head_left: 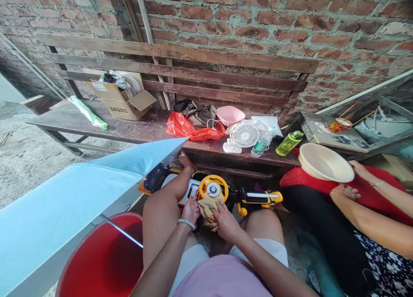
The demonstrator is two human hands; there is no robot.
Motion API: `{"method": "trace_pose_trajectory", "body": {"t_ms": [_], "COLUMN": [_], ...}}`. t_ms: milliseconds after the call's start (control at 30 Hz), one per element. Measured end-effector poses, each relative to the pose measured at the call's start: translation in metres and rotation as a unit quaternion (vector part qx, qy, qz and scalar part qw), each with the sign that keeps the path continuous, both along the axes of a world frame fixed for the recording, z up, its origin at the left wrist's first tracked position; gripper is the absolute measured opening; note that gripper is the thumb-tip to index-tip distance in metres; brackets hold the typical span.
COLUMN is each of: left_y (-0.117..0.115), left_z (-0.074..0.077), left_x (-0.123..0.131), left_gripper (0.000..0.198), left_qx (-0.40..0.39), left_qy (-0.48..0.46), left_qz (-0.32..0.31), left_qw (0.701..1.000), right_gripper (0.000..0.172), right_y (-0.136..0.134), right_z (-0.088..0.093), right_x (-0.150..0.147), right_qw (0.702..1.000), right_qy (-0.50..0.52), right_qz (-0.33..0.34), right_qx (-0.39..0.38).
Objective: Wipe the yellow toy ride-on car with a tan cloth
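Note:
A toy ride-on car (180,187) in black, white and orange stands between my knees, with a yellow steering wheel (213,189) at its middle. My right hand (226,221) presses a crumpled beige cloth (207,215) against the toy just below the wheel. My left hand (190,211), wearing a white bead bracelet (186,223), sits at the cloth's left edge, its fingers against the toy. Whether those fingers pinch the cloth is hard to see. A yellow-and-black toy part (260,198) sticks out to the right.
A light blue umbrella (64,202) and a red bucket (103,258) fill the lower left. To my right, a person's hands (350,180) hold a cream basin (325,162). A wooden bench (97,127) carries a cardboard box, a red plastic bag, a pink bowl, a small fan and bottles.

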State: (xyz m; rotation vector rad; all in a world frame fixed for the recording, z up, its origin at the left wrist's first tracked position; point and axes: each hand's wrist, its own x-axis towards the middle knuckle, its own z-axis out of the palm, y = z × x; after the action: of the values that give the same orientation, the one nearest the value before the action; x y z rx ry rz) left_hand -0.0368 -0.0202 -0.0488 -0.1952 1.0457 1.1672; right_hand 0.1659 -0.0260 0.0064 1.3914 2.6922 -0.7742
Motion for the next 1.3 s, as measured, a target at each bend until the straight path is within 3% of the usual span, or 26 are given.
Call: {"method": "trace_pose_trajectory", "body": {"t_ms": [100, 200, 300, 400, 500, 667, 767, 833, 867, 967, 1000, 1067, 1133, 1167, 1233, 1300], "left_y": [0.001, 0.003, 0.005, 0.004, 0.001, 0.005, 0.003, -0.005, -0.011, -0.027, -0.030, -0.032, -0.030, -0.029, -0.029, -0.032], "left_z": [-0.003, -0.005, -0.003, 0.000, 0.005, 0.015, 0.023, 0.027, 0.028, 0.026, 0.024, 0.020, 0.016, 0.014, 0.009, 0.005], "left_x": [0.000, 0.000, 0.001, 0.001, 0.000, 0.002, 0.009, 0.015, 0.018, 0.027, 0.029, 0.033, 0.035, 0.035, 0.034, 0.031], "left_gripper": [0.066, 0.064, 0.060, 0.057, 0.055, 0.055, 0.057, 0.061, 0.064, 0.070, 0.070, 0.070, 0.070, 0.071, 0.070, 0.070], "left_qx": [-0.008, -0.016, -0.022, -0.022, -0.017, -0.020, -0.006, 0.070, 0.135, 0.284, 0.295, 0.289, 0.271, 0.264, 0.260, 0.264], "left_qy": [-0.003, 0.005, 0.025, 0.038, 0.036, 0.043, 0.128, 0.264, 0.343, 0.511, 0.538, 0.570, 0.597, 0.613, 0.647, 0.665], "left_qz": [0.006, 0.006, -0.006, -0.013, -0.010, -0.001, -0.011, -0.030, -0.051, -0.188, -0.228, -0.275, -0.290, -0.292, -0.295, -0.291], "left_qw": [1.000, 1.000, 0.999, 0.999, 0.999, 0.999, 0.992, 0.961, 0.928, 0.790, 0.756, 0.718, 0.697, 0.685, 0.654, 0.635], "right_gripper": [0.072, 0.078, 0.081, 0.082, 0.084, 0.081, 0.083, 0.089, 0.095, 0.104, 0.095, 0.083, 0.094, 0.103, 0.114, 0.113], "right_y": [0.006, 0.024, 0.051, 0.073, 0.076, 0.053, 0.046, 0.052, 0.058, 0.094, 0.111, 0.152, 0.198, 0.220, 0.261, 0.293], "right_z": [0.007, 0.009, 0.005, -0.004, -0.013, -0.014, -0.006, 0.002, 0.006, 0.019, 0.024, 0.034, 0.044, 0.049, 0.056, 0.059], "right_x": [0.015, 0.020, 0.006, -0.017, -0.029, -0.016, -0.011, -0.008, -0.004, 0.027, 0.044, 0.082, 0.118, 0.134, 0.155, 0.164], "right_qw": [0.998, 0.994, 0.989, 0.992, 0.997, 0.999, 0.998, 0.998, 0.998, 0.989, 0.978, 0.938, 0.859, 0.824, 0.776, 0.760], "right_qy": [0.057, 0.089, 0.087, 0.044, 0.001, -0.009, -0.013, -0.010, 0.004, 0.124, 0.187, 0.289, 0.353, 0.362, 0.372, 0.379], "right_qz": [-0.022, -0.057, -0.095, -0.108, -0.072, 0.043, 0.063, 0.057, 0.056, 0.024, -0.021, -0.184, -0.370, -0.432, -0.504, -0.523], "right_qx": [-0.011, 0.034, 0.068, 0.051, 0.030, 0.016, 0.015, -0.002, -0.018, -0.079, -0.086, -0.057, 0.025, 0.055, 0.073, 0.066]}}
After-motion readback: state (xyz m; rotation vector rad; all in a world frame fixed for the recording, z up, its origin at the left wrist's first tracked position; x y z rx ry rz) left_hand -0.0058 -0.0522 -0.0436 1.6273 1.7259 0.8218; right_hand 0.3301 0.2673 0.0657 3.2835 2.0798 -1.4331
